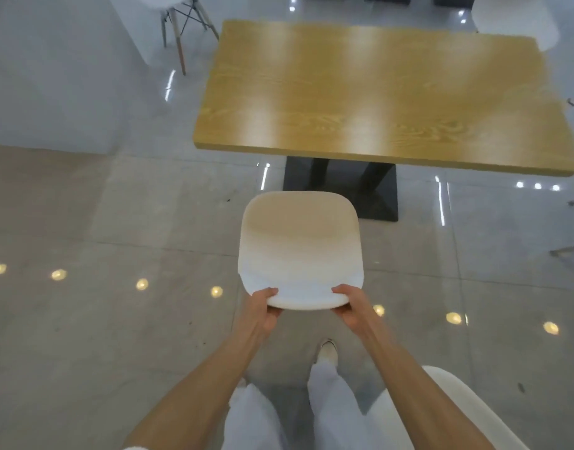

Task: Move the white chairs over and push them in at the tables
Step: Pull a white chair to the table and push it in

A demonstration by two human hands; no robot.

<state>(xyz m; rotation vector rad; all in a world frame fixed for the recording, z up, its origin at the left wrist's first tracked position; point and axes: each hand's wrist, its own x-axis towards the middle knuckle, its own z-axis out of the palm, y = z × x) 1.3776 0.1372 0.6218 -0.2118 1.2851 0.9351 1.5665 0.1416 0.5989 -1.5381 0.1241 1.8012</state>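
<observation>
**Both grips on the backrest, chair squared to the table**

You have the white chair by the top rim of its backrest. Your left grip is wrapped over the left corner and your right grip over the right corner, each clasping the edge. Holding it at both corners makes sense, because it lets you steer the chair and stop it from twisting as it travels.

The chair stands on the floor directly in front of you with its seat facing the table. The seat's front edge is near the table's near edge but not yet under it, so the pushing-in looks unfinished. The seat lines up roughly with the black base, a little to its left. Its legs are hidden beneath the seat, so watch that they don't catch the base plate as you slide forward.

Three more white chairs are waiting — one at the far left, one at the table's far right corner, and what looks like a third beside your right arm.
</observation>
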